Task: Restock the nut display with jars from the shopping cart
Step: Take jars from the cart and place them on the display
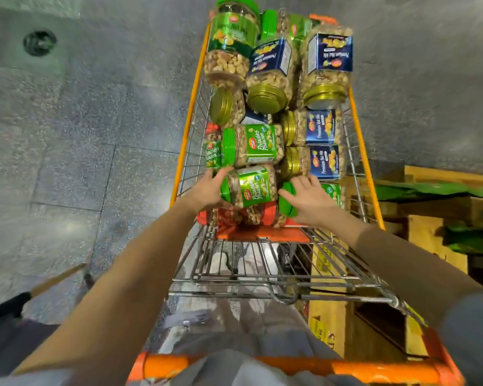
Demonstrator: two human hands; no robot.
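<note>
An orange-framed wire shopping cart [370, 190] stands in front of me, filled with several nut jars lying on their sides. My left hand [207, 189] grips the green lid end of a pistachio jar [251, 186] at the near end of the load. My right hand [308, 199] is curled over a second green-lidded jar [286, 203] just to its right. Behind them lie another pistachio jar [255, 144], gold-lidded jars with blue Premium Nut Mix labels [322, 126], and a green-labelled nut mix jar [230, 43] at the far end. Red-labelled jars [262, 214] sit underneath.
The cart's orange handle [290, 367] is against my body and the folded wire child seat [262, 271] lies between me and the jars. Wooden crates [430, 238] with green material stand to the right of the cart. Grey tiled floor [81, 135] spreads to the left.
</note>
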